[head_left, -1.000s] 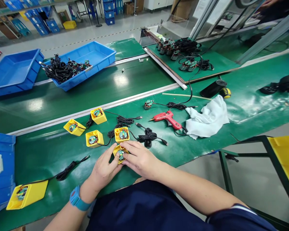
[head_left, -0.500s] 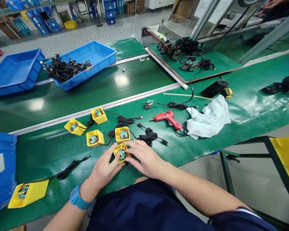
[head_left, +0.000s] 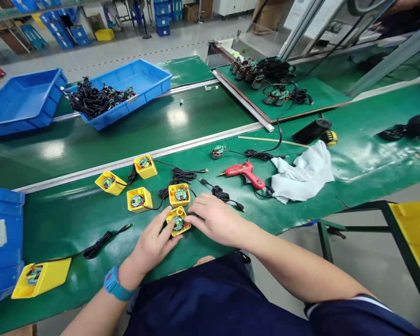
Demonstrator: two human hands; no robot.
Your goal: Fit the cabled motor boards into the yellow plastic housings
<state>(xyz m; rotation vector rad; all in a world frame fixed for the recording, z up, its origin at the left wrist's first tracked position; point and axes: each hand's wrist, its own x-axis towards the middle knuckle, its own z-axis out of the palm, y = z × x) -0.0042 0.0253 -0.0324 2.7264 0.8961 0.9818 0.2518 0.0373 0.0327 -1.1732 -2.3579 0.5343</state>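
A small yellow plastic housing (head_left: 169, 218) stands on the green bench in front of me, with a round green circuit board (head_left: 178, 224) inside it. My left hand (head_left: 154, 240) grips the housing from the left, thumb over the board. At the right rim, my right hand (head_left: 215, 219) has its fingers bent together near some thin wires; what is between the fingertips is hidden. Just behind stands another yellow housing (head_left: 179, 195) with a board in it. A bundled black USB cable (head_left: 220, 192) lies beyond my right hand.
Several more yellow housings with boards, such as one housing (head_left: 139, 199), stand to the left. On the right lie a red glue gun (head_left: 243, 172), a white cloth (head_left: 303, 172) and a motor (head_left: 217, 152). Blue bins (head_left: 126, 109) hold cabled parts beyond the rail.
My right hand's fingers have drawn back and closed up at the housing's right rim. My left hand keeps its hold. The whole view has shifted slightly.
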